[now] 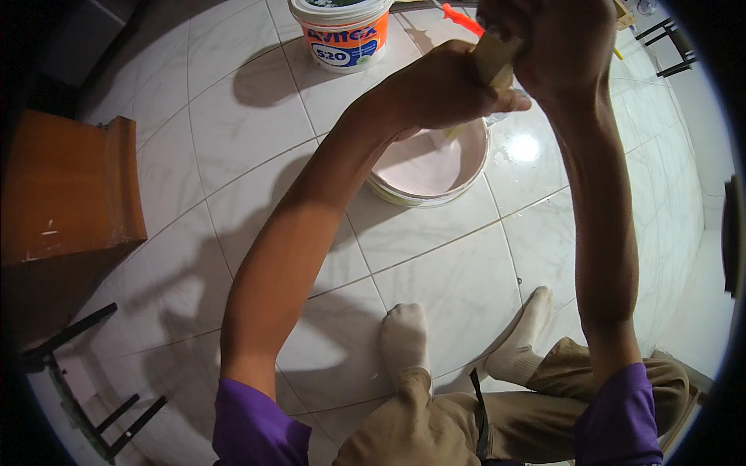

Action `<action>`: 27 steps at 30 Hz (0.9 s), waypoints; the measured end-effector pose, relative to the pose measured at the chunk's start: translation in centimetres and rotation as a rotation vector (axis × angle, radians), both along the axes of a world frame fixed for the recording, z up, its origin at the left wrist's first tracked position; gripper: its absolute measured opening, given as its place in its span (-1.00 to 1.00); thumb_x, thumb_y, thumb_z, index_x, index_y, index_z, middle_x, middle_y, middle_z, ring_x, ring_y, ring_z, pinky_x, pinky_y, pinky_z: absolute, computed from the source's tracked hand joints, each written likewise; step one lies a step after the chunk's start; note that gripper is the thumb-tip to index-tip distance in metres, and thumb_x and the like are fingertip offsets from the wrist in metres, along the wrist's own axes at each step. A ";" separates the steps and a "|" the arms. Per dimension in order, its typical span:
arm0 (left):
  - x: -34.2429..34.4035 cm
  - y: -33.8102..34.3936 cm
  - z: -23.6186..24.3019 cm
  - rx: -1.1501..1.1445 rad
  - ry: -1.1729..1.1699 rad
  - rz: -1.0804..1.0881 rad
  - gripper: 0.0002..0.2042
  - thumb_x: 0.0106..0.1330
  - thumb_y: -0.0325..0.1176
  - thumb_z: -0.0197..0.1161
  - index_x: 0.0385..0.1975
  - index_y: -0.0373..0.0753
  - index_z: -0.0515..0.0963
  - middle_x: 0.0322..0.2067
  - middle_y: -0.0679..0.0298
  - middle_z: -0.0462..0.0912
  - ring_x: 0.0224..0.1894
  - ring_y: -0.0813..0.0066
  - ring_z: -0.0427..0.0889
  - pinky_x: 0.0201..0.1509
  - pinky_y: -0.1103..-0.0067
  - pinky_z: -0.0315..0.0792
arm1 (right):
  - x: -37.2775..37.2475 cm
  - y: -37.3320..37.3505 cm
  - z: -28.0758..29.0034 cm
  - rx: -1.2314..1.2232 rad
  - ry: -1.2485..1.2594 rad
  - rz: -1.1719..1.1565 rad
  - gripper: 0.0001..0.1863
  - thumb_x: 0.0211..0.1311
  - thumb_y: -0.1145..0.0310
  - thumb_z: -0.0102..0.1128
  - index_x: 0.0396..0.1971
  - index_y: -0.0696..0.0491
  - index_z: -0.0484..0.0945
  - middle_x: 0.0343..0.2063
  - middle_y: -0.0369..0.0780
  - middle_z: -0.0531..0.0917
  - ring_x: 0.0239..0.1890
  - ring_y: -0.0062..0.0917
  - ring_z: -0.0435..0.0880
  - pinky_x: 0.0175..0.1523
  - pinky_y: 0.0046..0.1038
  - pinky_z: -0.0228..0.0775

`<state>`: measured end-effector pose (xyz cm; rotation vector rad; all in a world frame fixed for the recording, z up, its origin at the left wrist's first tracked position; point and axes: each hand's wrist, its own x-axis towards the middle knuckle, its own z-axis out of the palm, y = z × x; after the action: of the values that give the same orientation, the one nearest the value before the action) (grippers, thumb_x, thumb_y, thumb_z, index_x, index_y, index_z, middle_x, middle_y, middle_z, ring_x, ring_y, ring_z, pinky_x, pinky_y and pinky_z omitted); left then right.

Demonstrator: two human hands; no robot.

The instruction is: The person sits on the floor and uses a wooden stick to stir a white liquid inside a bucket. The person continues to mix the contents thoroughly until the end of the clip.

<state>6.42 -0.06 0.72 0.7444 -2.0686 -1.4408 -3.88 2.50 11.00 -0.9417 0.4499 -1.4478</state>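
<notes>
A flat wooden stick point(496, 60) stands in my two hands, its lower end down in a bucket of pale pinkish paint point(430, 200). My left hand point(443, 87) is closed round the stick's lower part, just over the bucket's rim. Higher up, my right hand point(559, 46) is closed on the same stick, partly cut off by the top edge of the view. The paint's surface point(423, 165) shows below my left wrist, which hides part of the rim.
A white bucket with an orange and blue label point(350, 39) stands on the tiled floor point(256, 179) beyond. Past my hands lies a red-orange handle point(464, 19). A brown wooden cabinet point(74, 186) stands at left, a black metal frame point(101, 419) below it. My socked feet point(406, 338) are near.
</notes>
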 end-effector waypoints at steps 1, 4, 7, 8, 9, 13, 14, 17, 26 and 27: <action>0.5 0.3 0.4 0.070 -0.015 -0.030 -0.60 0.18 -0.04 0.40 -0.26 -0.30 0.61 -0.40 0.11 0.67 -0.26 0.34 0.65 -0.09 0.45 0.46 | -0.4 -0.2 0.2 0.064 -0.146 0.220 -0.66 0.22 0.31 0.02 -0.70 -0.15 0.15 -0.77 -0.48 0.14 -0.77 -0.75 0.04 -0.65 -0.60 -0.11; 1.9 0.7 0.7 0.176 -0.012 -0.016 -0.62 0.17 -0.07 0.41 -0.31 -0.33 0.61 -0.46 0.16 0.66 -0.32 0.42 0.65 -0.17 0.47 0.46 | 1.3 -0.6 -0.1 0.034 0.185 -0.138 -0.67 0.20 0.31 0.02 -0.71 -0.15 0.14 -0.77 -0.47 0.14 -0.76 -0.73 0.03 -0.64 -0.57 -0.10; 3.1 -0.3 0.4 0.017 0.010 0.124 -0.62 0.17 -0.10 0.42 -0.29 -0.35 0.63 -0.54 0.16 0.65 -0.44 0.36 0.65 -0.22 0.48 0.48 | 2.8 -2.0 -0.4 0.017 0.260 -0.338 -0.66 0.18 0.26 0.04 -0.71 -0.15 0.14 -0.77 -0.48 0.16 -0.76 -0.73 0.05 -0.63 -0.57 -0.09; 3.3 -0.8 0.4 0.017 -0.039 0.118 -0.62 0.17 -0.10 0.41 -0.27 -0.35 0.62 -0.51 0.15 0.67 -0.41 0.34 0.66 -0.19 0.47 0.48 | 2.7 -2.1 -0.6 -0.026 0.273 -0.355 -0.66 0.20 0.27 0.03 -0.71 -0.14 0.15 -0.77 -0.48 0.16 -0.77 -0.74 0.06 -0.64 -0.57 -0.09; 3.7 -1.2 0.9 0.014 -0.092 0.118 -0.61 0.18 -0.10 0.41 -0.25 -0.36 0.62 -0.48 0.14 0.68 -0.39 0.31 0.68 -0.17 0.46 0.49 | 2.7 -2.2 -0.9 -0.072 0.279 -0.367 -0.67 0.21 0.28 0.03 -0.71 -0.14 0.16 -0.76 -0.48 0.17 -0.77 -0.74 0.07 -0.64 -0.58 -0.09; 3.0 -2.3 0.0 -0.192 -0.034 0.156 -0.60 0.19 -0.09 0.39 -0.19 -0.34 0.60 -0.35 0.10 0.71 -0.27 0.27 0.69 -0.11 0.44 0.50 | 2.2 -2.3 -1.4 -0.141 0.262 -0.394 -0.70 0.24 0.28 0.04 -0.67 -0.12 0.22 -0.77 -0.48 0.20 -0.78 -0.74 0.10 -0.65 -0.58 -0.07; 2.6 -2.0 -0.1 -0.191 -0.002 0.158 -0.60 0.20 -0.09 0.38 -0.18 -0.33 0.59 -0.32 0.09 0.71 -0.25 0.25 0.69 -0.11 0.43 0.50 | 1.8 -1.9 -1.4 -0.122 0.245 -0.384 -0.71 0.24 0.28 0.05 -0.66 -0.12 0.24 -0.77 -0.47 0.21 -0.78 -0.74 0.11 -0.65 -0.58 -0.06; 1.0 -1.2 -0.3 -0.270 0.014 0.119 -0.60 0.20 -0.11 0.40 -0.16 -0.33 0.58 -0.31 0.10 0.71 -0.23 0.30 0.69 -0.11 0.44 0.50 | 0.4 -0.3 -1.3 -0.062 0.339 -0.382 -0.73 0.23 0.30 0.06 -0.65 -0.08 0.26 -0.75 -0.43 0.25 -0.77 -0.72 0.15 -0.67 -0.58 -0.03; 3.2 2.6 1.3 0.017 0.163 0.091 -0.60 0.22 -0.02 0.40 -0.31 -0.30 0.56 -0.46 0.24 0.64 -0.41 0.46 0.62 -0.25 0.49 0.49 | 0.2 -2.2 -0.6 -0.100 0.213 0.567 -0.72 0.17 0.24 0.04 -0.63 -0.05 0.19 -0.77 -0.46 0.13 -0.76 -0.74 0.07 -0.64 -0.60 0.00; 3.2 2.2 1.8 0.092 0.166 0.065 -0.64 0.24 -0.06 0.39 -0.30 -0.26 0.54 -0.46 0.27 0.63 -0.40 0.50 0.61 -0.23 0.51 0.48 | 0.0 -3.1 -1.0 -0.109 0.176 0.660 -0.71 0.16 0.23 0.04 -0.63 -0.05 0.17 -0.77 -0.47 0.11 -0.77 -0.74 0.04 -0.64 -0.60 0.00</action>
<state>9.60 2.15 2.49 0.6971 -1.8480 -1.5161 -3.89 -0.58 9.96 -1.1733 0.1573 -0.7983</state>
